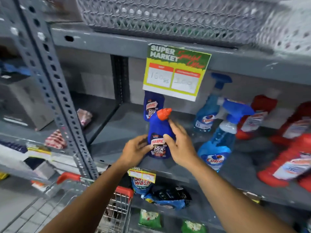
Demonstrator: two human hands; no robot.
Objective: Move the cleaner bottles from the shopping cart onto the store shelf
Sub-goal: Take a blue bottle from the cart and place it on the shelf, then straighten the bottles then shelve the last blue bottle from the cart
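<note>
A blue Harpic cleaner bottle with an orange-red cap stands upright near the front of the grey store shelf. My left hand touches its lower left side and my right hand wraps its right side, fingers spread on the body. A second blue Harpic bottle stands just behind it, its top hidden by a hanging price sign. The shopping cart, wire with red corners, sits below my arms at the bottom centre.
A green-and-yellow "Super Market" price sign hangs from the shelf above. Blue Colin spray bottles and red bottles stand to the right. A perforated upright post bounds the left. Detergent packs lie on the lower shelf.
</note>
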